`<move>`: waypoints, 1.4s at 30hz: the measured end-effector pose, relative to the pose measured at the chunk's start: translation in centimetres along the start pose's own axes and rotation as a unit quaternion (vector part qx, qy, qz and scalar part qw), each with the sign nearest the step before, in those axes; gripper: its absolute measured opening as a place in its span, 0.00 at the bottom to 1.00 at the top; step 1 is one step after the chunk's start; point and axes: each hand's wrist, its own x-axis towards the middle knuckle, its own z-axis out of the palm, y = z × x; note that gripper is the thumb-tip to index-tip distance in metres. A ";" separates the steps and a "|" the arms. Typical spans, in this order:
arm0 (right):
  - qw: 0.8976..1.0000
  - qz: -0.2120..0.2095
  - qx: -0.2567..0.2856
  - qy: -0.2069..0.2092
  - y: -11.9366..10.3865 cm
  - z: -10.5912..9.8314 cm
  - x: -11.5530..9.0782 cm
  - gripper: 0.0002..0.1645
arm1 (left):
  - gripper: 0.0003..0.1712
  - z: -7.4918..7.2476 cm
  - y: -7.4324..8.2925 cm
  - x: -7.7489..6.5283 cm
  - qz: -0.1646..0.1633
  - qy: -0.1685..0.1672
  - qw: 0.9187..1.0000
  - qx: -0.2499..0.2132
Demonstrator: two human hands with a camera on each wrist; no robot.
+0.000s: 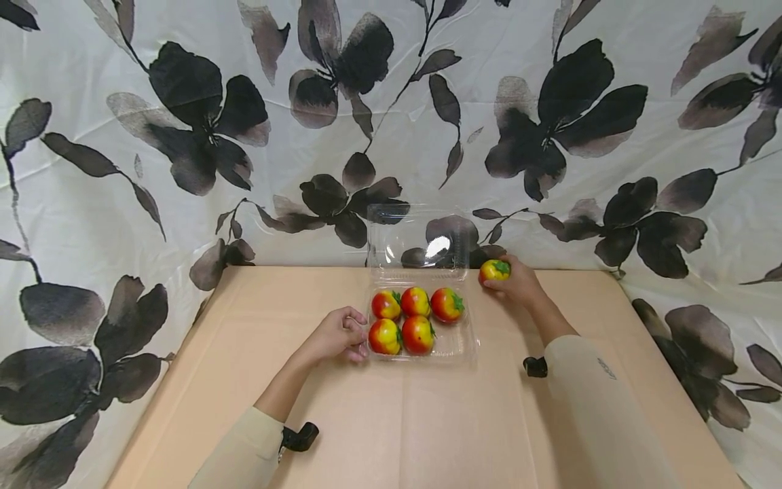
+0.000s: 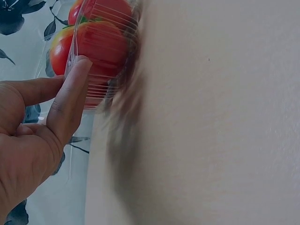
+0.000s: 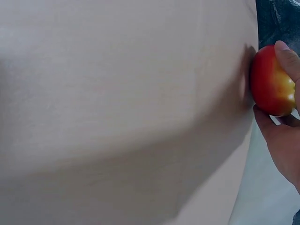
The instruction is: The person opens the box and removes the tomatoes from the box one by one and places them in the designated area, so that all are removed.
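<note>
The left hand (image 1: 332,336) has a small, narrow grip: its thumb and a finger pinch the left edge of the clear box (image 1: 455,345). The right hand (image 1: 518,282) has a wider grip, with its thumb and fingers curled round one red and yellow tomato (image 1: 493,270). That tomato is near the back of the table (image 1: 409,421), just to the right of the box, and I cannot tell if it touches the table. There is one box, and its one lid (image 1: 418,238) stands up at the back. Inside sit five tomatoes (image 1: 415,301): three in the back row and two in the front row, at the left and middle. With the one in the right hand, that makes six.
</note>
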 end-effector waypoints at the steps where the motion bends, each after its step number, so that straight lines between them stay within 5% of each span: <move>1: 1.000 0.000 0.002 0.003 0.1 0.1 0.0 0.51 | 0.17 0.0 0.0 0.0 -0.001 0.000 1.000 0.000; 42: 1.000 0.007 0.022 -0.018 0.5 0.5 0.2 0.56 | 0.17 0.1 0.0 0.0 0.001 0.002 1.000 0.012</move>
